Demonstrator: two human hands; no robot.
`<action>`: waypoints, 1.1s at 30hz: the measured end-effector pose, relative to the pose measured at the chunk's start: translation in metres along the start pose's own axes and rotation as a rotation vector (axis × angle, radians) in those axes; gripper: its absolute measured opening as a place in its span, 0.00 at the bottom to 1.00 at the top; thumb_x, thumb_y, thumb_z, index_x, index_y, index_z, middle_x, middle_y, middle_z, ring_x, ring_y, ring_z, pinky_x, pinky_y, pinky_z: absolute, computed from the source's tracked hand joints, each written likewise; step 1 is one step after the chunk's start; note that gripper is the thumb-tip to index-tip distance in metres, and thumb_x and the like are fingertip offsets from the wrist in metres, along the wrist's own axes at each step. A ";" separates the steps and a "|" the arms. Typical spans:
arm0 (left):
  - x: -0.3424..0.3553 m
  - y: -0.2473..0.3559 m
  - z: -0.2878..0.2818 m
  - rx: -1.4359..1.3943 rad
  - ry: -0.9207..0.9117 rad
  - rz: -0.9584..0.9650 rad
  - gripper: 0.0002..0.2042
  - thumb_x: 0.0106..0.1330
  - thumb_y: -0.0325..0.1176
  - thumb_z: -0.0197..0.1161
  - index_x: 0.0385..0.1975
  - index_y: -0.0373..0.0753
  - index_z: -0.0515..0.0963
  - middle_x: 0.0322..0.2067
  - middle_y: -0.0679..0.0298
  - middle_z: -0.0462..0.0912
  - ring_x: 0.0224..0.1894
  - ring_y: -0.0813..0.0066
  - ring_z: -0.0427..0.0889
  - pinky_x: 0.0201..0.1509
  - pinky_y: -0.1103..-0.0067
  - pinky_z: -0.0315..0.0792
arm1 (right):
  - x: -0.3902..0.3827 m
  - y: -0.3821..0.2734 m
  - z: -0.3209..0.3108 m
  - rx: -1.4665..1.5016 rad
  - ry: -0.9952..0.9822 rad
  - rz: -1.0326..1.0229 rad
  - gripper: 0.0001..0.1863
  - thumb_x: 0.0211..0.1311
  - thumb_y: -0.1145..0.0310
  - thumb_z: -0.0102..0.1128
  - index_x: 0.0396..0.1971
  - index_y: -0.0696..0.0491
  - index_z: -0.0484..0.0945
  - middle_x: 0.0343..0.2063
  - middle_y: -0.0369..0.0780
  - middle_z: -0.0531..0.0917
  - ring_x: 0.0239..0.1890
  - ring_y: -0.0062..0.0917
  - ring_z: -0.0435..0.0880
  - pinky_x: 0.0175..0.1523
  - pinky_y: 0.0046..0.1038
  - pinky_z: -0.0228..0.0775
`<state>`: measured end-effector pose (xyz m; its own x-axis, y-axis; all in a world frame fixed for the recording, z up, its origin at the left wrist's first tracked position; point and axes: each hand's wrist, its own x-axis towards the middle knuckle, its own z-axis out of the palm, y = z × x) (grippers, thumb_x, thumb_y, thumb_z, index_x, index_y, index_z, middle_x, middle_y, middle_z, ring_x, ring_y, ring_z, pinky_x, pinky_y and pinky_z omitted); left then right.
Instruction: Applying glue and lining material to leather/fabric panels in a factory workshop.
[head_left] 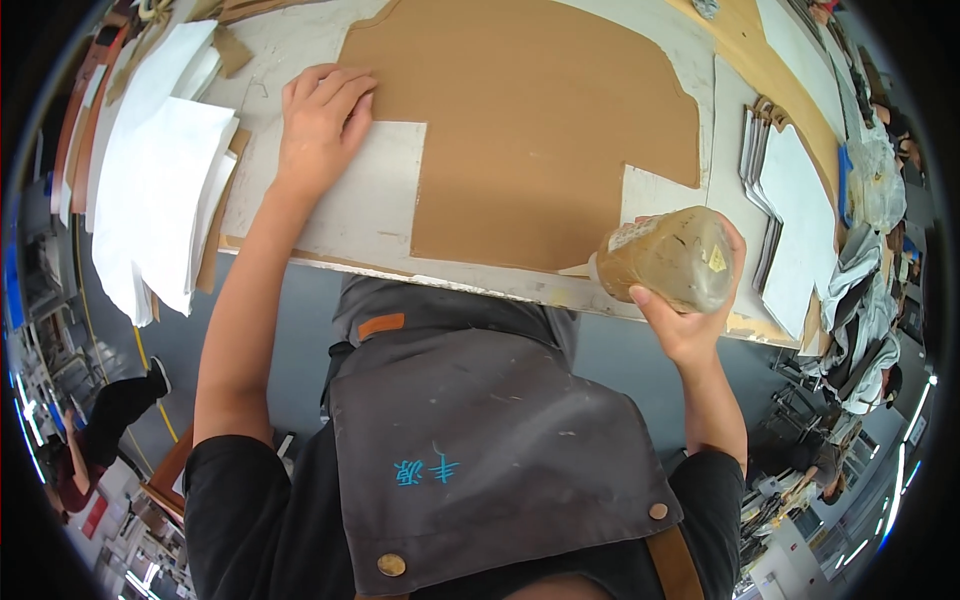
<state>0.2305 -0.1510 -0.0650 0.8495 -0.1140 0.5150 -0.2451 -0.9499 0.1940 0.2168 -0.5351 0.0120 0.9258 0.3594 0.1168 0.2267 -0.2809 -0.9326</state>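
Note:
A large brown sheet [530,130], cut to a shape with notched corners, lies flat on the pale worktop [265,190] in front of me. My left hand [325,115] rests on its left edge, the fingers lying side by side and slightly bent, holding nothing. In my right hand [690,325] is a translucent squeeze bottle [670,260] with yellowish contents and a small yellow label. The bottle is tipped on its side. Its pale narrow tip points left, at the sheet's near right edge; whether it touches cannot be told.
White paper-like sheets [165,170] are piled at the left edge of the table. On the right stand white-faced panels [795,215] with dark bent edges, beside a clear plastic bag [878,185]. A person's dark-clothed leg [120,410] shows at far left, over the floor.

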 end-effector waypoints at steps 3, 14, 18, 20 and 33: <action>0.001 0.000 -0.001 0.018 -0.011 0.009 0.09 0.56 0.24 0.60 0.37 0.39 0.79 0.42 0.67 0.81 0.47 0.65 0.74 0.52 0.72 0.63 | -0.006 0.004 -0.010 0.004 0.035 0.005 0.47 0.39 0.70 0.75 0.58 0.60 0.53 0.48 0.45 0.68 0.50 0.29 0.72 0.53 0.30 0.68; 0.002 0.001 -0.003 0.035 -0.050 0.009 0.10 0.57 0.24 0.60 0.38 0.38 0.78 0.42 0.65 0.81 0.47 0.64 0.74 0.52 0.72 0.62 | -0.017 0.007 -0.037 -0.052 0.113 0.050 0.47 0.39 0.71 0.74 0.58 0.59 0.52 0.47 0.44 0.69 0.49 0.29 0.73 0.53 0.30 0.69; 0.002 0.001 -0.003 0.043 -0.056 0.007 0.09 0.57 0.24 0.59 0.38 0.38 0.78 0.42 0.65 0.81 0.47 0.64 0.74 0.52 0.72 0.62 | -0.017 0.013 -0.041 0.009 0.148 0.085 0.47 0.40 0.70 0.75 0.58 0.59 0.52 0.47 0.44 0.69 0.49 0.29 0.73 0.53 0.30 0.69; 0.002 0.001 -0.003 0.042 -0.059 0.007 0.09 0.57 0.24 0.59 0.38 0.38 0.78 0.42 0.65 0.81 0.47 0.64 0.74 0.52 0.72 0.62 | -0.014 0.011 -0.040 -0.004 0.203 0.103 0.47 0.40 0.67 0.75 0.59 0.59 0.53 0.47 0.44 0.69 0.49 0.29 0.73 0.54 0.31 0.68; 0.004 0.003 -0.004 0.018 -0.029 0.005 0.08 0.55 0.25 0.62 0.36 0.39 0.79 0.40 0.66 0.81 0.46 0.65 0.75 0.52 0.72 0.63 | 0.034 0.019 -0.039 1.156 0.203 0.324 0.37 0.57 0.58 0.62 0.63 0.52 0.55 0.59 0.54 0.64 0.62 0.48 0.64 0.64 0.45 0.61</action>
<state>0.2311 -0.1534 -0.0592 0.8613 -0.1271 0.4919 -0.2413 -0.9544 0.1759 0.2644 -0.5631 0.0115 0.9435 0.2445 -0.2236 -0.3309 0.6637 -0.6708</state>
